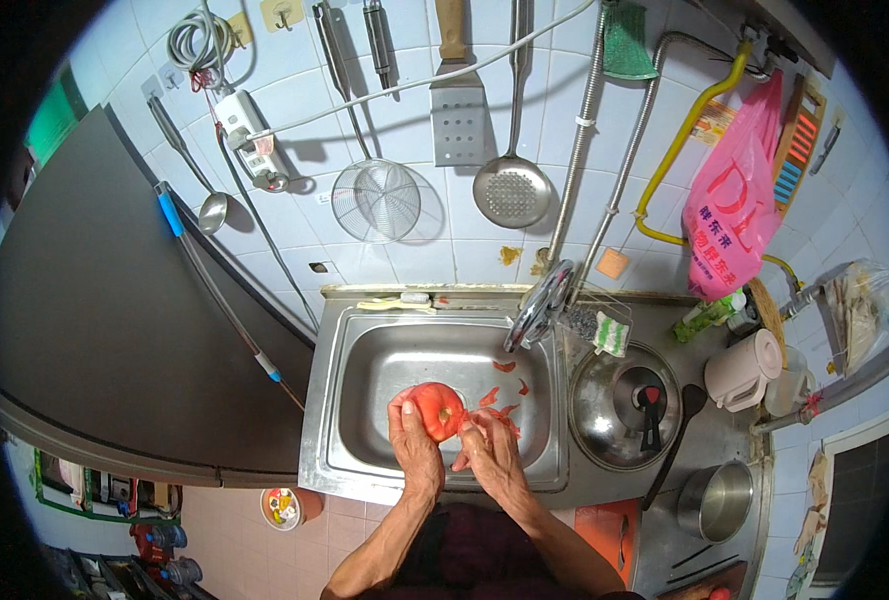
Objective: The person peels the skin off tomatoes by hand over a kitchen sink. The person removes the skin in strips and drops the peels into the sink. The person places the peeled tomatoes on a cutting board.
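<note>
A large red tomato [435,406] is held over the stainless steel sink [403,358], its stem end turned toward the right. My left hand [419,459] grips it from the left, with the thumb across its near side. Against its right side, the fingers of my right hand [497,457] pinch a bit of tomato skin at the fruit's edge. Several loose pieces of red skin [504,367] lie in the right part of the basin, and more hang or lie just behind my right fingers. The sink floor beneath my hands is partly hidden.
The chrome faucet [540,306] reaches over the sink's back right corner. A yellow-handled tool [392,305] lies on the back rim. On the right counter are a metal lid [591,405], a black long-handled utensil [673,446], a pitcher [741,371] and a steel pot [714,502].
</note>
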Demonstrator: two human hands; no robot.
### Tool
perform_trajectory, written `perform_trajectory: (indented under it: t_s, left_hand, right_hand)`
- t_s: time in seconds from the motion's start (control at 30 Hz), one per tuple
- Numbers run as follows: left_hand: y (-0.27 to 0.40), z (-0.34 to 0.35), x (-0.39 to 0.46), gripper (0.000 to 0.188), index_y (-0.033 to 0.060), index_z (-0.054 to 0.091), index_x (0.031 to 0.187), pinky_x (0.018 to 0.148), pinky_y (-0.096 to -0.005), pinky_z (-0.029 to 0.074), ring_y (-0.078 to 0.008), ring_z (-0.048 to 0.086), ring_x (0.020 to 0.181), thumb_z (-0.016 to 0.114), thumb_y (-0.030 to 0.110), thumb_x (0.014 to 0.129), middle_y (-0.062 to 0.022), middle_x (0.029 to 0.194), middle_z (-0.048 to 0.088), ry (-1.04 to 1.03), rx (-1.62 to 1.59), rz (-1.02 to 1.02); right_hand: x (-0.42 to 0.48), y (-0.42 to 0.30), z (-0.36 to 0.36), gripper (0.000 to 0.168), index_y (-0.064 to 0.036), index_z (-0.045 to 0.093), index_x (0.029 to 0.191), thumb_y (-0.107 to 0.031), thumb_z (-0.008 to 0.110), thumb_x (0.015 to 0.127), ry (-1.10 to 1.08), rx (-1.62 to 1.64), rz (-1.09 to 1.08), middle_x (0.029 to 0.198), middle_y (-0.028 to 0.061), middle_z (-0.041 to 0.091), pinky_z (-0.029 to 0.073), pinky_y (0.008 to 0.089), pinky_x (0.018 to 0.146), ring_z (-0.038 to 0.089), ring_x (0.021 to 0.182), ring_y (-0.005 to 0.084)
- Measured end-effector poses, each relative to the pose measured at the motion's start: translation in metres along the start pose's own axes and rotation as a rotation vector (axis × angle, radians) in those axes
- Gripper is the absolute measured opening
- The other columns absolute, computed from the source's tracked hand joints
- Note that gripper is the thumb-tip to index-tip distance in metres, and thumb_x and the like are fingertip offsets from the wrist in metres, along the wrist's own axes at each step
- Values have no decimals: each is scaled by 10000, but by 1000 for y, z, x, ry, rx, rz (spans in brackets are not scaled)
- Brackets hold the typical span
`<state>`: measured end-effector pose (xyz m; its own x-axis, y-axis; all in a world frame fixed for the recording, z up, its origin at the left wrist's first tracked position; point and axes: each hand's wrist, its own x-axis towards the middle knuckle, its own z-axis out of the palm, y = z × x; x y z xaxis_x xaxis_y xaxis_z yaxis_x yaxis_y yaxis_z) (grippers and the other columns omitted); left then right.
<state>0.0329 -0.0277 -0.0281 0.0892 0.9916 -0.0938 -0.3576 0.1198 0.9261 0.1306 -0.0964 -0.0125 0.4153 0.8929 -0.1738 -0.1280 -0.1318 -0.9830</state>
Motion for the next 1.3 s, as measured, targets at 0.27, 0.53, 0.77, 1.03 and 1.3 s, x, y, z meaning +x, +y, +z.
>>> perform_trajectory:
  t_s: [0.27,0.53,0.77,1.03,1.3]
  left_hand:
    - [-6,-5,2,433,48,562,1286,975,-357,484,-174,557,1067,472,440,1125,-94,1172,610,-14,99,37]
    - [-9,-8,6,477,32,543,1308,968,-365,548,-204,621,1104,456,466,1130,-118,1222,609,-10,43,-7]
    - [-7,-6,10,578,16,549,1294,968,-389,559,-238,641,1108,464,554,1099,-118,1196,637,12,-95,-157]
    - [18,9,10,699,12,555,1252,907,-433,589,-326,727,996,419,670,1061,-200,1148,680,51,-335,-453]
    - [-7,-6,8,612,18,574,1252,959,-408,561,-232,668,1066,441,594,1095,-126,1190,657,44,-182,-299]
  right_hand:
    - [7,2,-2,199,44,646,1016,-153,618,1019,-41,-58,-42,785,76,664,582,294,521,664,592,129]
    - [12,16,0,164,29,648,993,-116,578,1022,-21,41,5,728,39,616,619,287,555,623,565,100]
    - [15,31,-6,185,38,633,947,-101,551,1037,27,105,17,668,14,563,648,320,582,573,533,81]
    - [16,45,-15,196,26,620,958,-118,532,1057,45,196,15,663,13,549,649,326,598,550,518,84]
    - [11,16,-1,209,14,632,992,-174,587,1073,37,-21,-46,770,16,604,636,313,589,604,661,83]
